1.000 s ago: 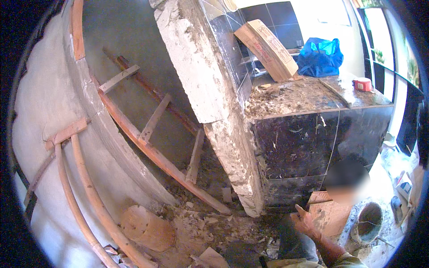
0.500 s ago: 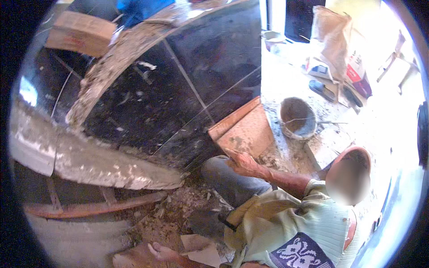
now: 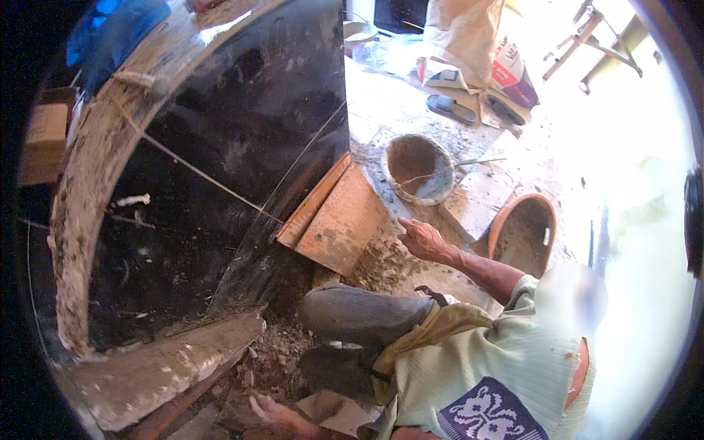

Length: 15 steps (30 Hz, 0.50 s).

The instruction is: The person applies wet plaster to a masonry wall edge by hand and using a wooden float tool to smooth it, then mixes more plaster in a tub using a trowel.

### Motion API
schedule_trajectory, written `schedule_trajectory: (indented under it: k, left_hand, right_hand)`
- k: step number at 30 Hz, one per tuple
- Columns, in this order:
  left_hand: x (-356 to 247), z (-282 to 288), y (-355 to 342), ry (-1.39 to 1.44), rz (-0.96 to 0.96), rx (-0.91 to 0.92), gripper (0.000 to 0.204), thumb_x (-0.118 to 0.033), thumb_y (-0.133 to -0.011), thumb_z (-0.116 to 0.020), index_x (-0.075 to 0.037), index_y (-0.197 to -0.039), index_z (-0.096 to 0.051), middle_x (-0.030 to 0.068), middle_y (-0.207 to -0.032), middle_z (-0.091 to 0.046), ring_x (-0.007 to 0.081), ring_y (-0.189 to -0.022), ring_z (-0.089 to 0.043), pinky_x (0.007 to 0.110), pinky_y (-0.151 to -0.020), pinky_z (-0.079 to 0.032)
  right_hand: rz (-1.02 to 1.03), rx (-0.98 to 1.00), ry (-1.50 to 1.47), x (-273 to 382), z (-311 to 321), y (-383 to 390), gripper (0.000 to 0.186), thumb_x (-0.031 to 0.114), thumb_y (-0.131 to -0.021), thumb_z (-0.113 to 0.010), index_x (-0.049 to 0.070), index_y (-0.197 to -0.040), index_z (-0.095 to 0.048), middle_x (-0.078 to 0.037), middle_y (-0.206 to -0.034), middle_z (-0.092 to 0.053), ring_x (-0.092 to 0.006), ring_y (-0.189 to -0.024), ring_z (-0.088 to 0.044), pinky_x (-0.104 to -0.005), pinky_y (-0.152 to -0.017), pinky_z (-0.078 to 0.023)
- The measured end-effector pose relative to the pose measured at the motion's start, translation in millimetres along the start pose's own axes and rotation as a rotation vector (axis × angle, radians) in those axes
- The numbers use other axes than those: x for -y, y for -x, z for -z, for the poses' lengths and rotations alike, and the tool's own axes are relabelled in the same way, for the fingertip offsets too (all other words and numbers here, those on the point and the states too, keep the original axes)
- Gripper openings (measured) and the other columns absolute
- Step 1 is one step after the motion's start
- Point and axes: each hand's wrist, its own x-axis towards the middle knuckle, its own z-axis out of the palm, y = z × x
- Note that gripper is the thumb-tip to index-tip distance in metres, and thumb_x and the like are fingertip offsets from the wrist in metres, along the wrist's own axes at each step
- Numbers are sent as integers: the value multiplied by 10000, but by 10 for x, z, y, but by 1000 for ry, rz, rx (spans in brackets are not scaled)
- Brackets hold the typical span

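Neither my left hand nor my right hand shows. A co-worker [image 3: 477,345] in a pale ribbed shirt crouches in the lower right, face blurred. The co-worker's raised hand [image 3: 422,238] has one finger extended, just right of two leaning orange-brown boards [image 3: 341,216]. Their lower hand [image 3: 271,411] is low over rubble [image 3: 271,352] near the bottom edge. Beyond the raised hand stands a bucket [image 3: 414,165] with grey-brown material and a thin rod across it. An orange-rimmed basin [image 3: 524,235] stands to the right, behind the co-worker's arm.
A black-tiled counter side [image 3: 205,161] fills the left, with a blue bag [image 3: 110,37] and cardboard box [image 3: 48,132] on top. A rough concrete ledge [image 3: 161,367] runs along the lower left. Sacks [image 3: 462,37], sandals [image 3: 451,108] and a metal stand [image 3: 590,40] are at the back right.
My view has swung right and down, bringing the co-worker's body and the basin into sight. The co-worker's raised hand has moved from the boards' lower edge to their right.
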Motion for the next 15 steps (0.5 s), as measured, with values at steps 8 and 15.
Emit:
schedule_trajectory:
  k: [8,15]
  left_hand:
    - [-1117,268,231,-149,-99,428,445,-255,-968,-529,36,-1305,-543,289,-1131,-602,333,-992,-629,396,-826,-542]
    - [-1652,682,518,-229,56,797,486,-249,-935,-543,41,-1324,-516,227,-1110,-603,323,-979,-602,415,-865,-503]
  right_hand:
    - [-246,329,76,406,577,739,399,241,-894,-579,15,-1219,-529,-258,-1016,-620,-434,-990,-600,-523,-825,-482]
    - [-251,180,152,-262,873,1958,210,222,-826,-564,31,-911,-589,-219,-844,-636,-418,-818,-625,-530,-682,-498]
